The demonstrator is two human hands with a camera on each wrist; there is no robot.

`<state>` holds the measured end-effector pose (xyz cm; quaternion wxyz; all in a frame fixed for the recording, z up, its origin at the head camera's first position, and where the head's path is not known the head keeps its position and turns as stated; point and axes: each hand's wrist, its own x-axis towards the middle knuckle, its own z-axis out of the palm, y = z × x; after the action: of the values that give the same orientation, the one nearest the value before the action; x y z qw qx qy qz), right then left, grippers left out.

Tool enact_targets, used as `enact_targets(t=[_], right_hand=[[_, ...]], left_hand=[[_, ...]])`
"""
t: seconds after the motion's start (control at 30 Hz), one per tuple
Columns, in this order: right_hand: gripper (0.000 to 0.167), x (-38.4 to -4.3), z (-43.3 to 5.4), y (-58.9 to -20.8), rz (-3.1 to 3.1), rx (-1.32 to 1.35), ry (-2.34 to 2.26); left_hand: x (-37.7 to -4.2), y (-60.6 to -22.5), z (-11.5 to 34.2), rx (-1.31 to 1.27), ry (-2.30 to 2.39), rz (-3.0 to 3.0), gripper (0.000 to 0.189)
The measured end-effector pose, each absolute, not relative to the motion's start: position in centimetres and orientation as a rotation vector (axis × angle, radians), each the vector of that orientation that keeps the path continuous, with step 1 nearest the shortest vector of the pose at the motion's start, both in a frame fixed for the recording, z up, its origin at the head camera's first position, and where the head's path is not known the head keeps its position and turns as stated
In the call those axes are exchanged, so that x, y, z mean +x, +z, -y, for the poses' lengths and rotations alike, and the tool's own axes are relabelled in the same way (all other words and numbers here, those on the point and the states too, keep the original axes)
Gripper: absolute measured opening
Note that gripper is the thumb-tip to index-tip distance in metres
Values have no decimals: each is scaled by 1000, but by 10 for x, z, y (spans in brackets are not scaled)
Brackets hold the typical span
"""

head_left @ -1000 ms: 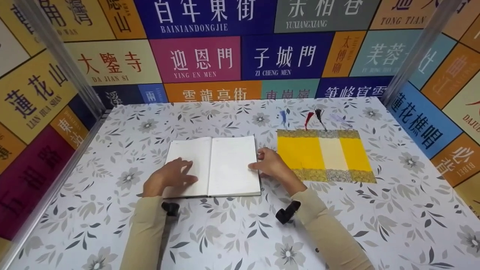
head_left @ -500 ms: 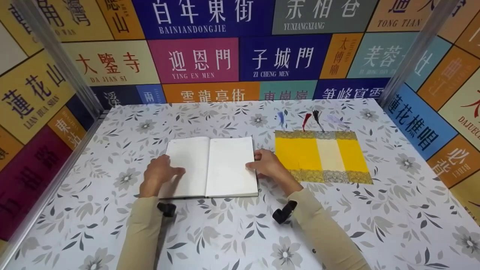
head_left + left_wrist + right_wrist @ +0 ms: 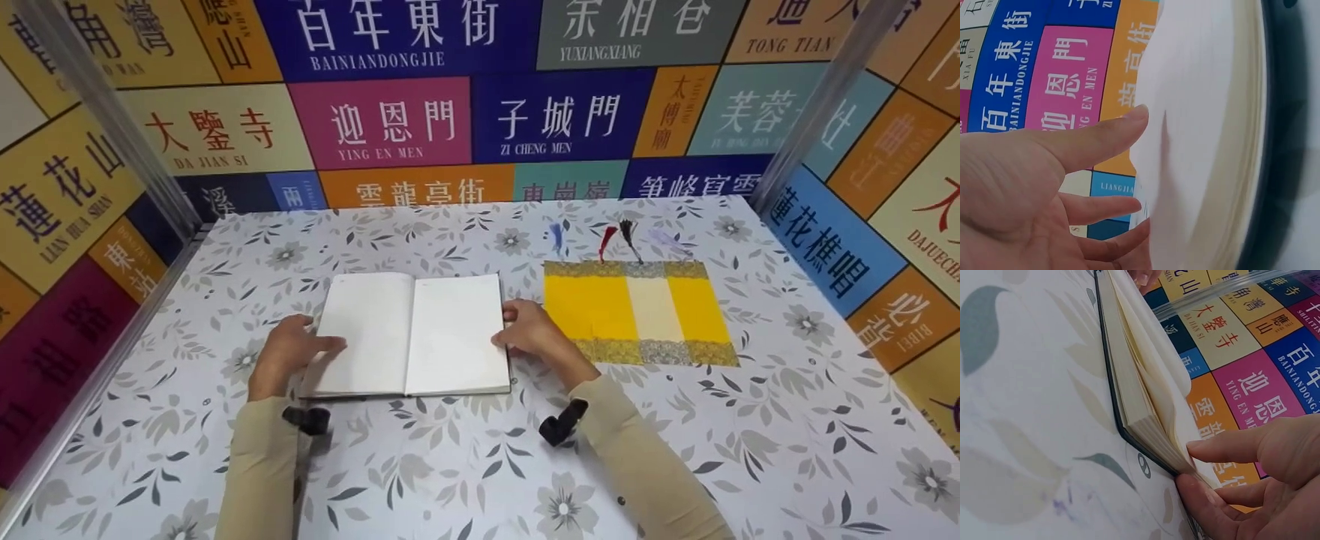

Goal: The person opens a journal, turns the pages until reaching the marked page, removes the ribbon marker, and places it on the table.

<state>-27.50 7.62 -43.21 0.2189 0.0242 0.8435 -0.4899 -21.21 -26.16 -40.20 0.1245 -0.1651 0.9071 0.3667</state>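
A notebook (image 3: pixel 457 330) lies open on the floral-covered table, two blank white pages up, dark cover beneath. My left hand (image 3: pixel 283 349) is at its left edge in the head view, thumb (image 3: pixel 1120 132) stretched over the left page and fingers beyond the edge. Those fingers look extended and relaxed in the left wrist view. At the opposite edge, my right hand (image 3: pixel 534 334) pinches the notebook. The right wrist view has its thumb (image 3: pixel 1224 447) on the page edges and a finger (image 3: pixel 1202 503) against the dark cover.
Right of the notebook lie yellow and cream strips (image 3: pixel 592 304) side by side, with gold and silver glittery ends. Blue, red (image 3: pixel 606 244), black and lilac tassels extend from their far edge. Walls (image 3: pixel 390 124) with colourful sign panels enclose the table's back and sides.
My left hand has moved left from over the left page to the notebook's outer edge. My right hand keeps its place at the right edge.
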Motion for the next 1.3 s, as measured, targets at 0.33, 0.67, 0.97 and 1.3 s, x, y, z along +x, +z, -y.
enact_targets(t=[0.33, 0.67, 0.97, 1.3], right_hand=[[66, -275, -78, -435, -2337, 51, -1368], [54, -271, -75, -430, -2439, -16, -1291], [57, -274, -89, -420, -2319, 35, -1297], [69, -281, -106, -410, -2070, 1, -1454]], left_hand=[[-213, -411, 267, -487, 1005, -2682, 69], [-213, -393, 276, -381, 1190, -2710, 60], [-209, -377, 265, -321, 1496, -2635, 56], [-206, -365, 235, -18, 1932, -2336, 60]])
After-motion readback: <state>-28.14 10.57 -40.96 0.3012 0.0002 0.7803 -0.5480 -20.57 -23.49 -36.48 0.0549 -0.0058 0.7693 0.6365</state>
